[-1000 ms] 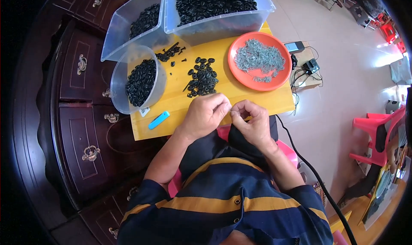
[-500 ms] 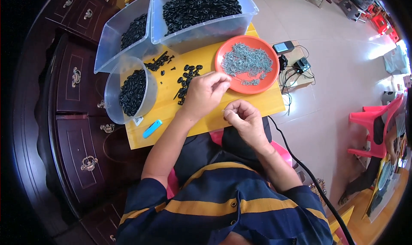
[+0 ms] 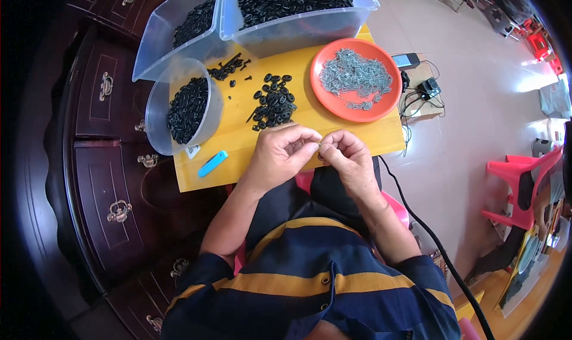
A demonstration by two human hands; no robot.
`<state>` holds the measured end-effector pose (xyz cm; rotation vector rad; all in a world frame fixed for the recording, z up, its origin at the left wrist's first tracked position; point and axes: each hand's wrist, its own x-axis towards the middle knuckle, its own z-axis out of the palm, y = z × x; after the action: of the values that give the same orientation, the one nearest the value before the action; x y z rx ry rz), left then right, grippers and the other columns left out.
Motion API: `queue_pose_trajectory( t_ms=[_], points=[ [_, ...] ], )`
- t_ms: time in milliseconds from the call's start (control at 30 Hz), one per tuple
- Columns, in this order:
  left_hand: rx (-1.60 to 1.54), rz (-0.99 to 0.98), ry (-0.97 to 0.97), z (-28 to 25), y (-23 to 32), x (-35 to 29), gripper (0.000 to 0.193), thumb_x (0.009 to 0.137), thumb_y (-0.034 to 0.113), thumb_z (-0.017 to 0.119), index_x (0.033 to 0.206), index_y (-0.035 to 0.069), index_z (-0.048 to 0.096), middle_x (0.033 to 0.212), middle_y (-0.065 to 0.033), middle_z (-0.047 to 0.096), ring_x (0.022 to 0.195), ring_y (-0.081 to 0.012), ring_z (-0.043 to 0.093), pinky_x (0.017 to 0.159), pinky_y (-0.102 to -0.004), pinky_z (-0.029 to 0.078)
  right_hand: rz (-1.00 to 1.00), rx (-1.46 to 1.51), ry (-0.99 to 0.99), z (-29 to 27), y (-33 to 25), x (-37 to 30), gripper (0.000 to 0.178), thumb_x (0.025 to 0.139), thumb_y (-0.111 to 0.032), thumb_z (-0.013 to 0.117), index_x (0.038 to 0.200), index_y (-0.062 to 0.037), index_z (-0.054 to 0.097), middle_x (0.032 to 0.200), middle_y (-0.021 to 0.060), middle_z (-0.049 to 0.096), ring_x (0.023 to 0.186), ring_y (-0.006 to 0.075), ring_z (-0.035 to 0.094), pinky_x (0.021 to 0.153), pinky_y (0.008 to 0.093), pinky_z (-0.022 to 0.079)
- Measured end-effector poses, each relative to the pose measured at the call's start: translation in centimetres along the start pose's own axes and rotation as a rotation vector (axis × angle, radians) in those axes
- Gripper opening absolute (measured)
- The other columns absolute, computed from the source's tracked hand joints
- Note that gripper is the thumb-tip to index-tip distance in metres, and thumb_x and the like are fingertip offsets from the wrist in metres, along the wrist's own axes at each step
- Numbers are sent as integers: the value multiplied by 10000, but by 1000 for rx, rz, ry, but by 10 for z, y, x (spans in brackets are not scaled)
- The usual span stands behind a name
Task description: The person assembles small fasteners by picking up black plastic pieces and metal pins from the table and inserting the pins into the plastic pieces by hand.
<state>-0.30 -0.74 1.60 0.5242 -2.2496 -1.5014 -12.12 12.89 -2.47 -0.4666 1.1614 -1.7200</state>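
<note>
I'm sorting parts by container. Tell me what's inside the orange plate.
The orange plate holds a loose heap of small grey metal pieces, spread over its middle. The rim is bare. Whatever lies under the heap is covered, and the pieces are too small to identify.

Smooth yellow tabletop (image 3: 238, 143), matt wood look. Clear glossy plastic tubs (image 3: 286, 24) and a round clear plastic bowl (image 3: 156, 111) hold matt black rubbery rings (image 3: 274, 105). Glossy orange plastic plate (image 3: 333, 105) carries dull grey metal clips (image 3: 356, 78). Dark polished wooden cabinet (image 3: 101, 179).

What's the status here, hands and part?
Left hand and right hand fingertip to fingertip, pinching something tiny. Pile of black rings just ahead. Nothing in the way.
</note>
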Motion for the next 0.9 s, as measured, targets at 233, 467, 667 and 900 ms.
queue_pose_trajectory(
  t_ms=[233,467,667,900],
  points=[
    [127,108,-20,-3,-2,0,51,822,-41,690,861,-7,688,773,-11,646,633,-50,547,555,-219,436,-26,-42,-16,-1,4,0,55,964,-73,636,965,-18,636,851,-23,639,765,33,566,700,200,468],
    [9,25,73,-4,-10,-6,20,836,-16,669,846,0,662,760,3,632,648,-34,539,567,-208,431,13,26,42,2,3,0,108,953,-62,660,1050,-20,638,911,-14,653,783,50,582,723,213,488],
    [47,14,65,-4,-6,-7,23,839,-17,666,847,2,656,760,8,628,638,-26,533,563,-194,425,-19,75,46,2,3,0,162,935,-17,668,1095,-19,641,952,-7,667,823,58,605,762,221,507],
    [52,10,72,-1,-3,-8,29,833,-24,666,825,-1,652,744,11,615,623,-23,517,552,-194,417,-32,56,45,1,4,-1,173,922,5,679,1093,-7,655,953,-14,666,831,44,603,763,203,501]
  ],
)
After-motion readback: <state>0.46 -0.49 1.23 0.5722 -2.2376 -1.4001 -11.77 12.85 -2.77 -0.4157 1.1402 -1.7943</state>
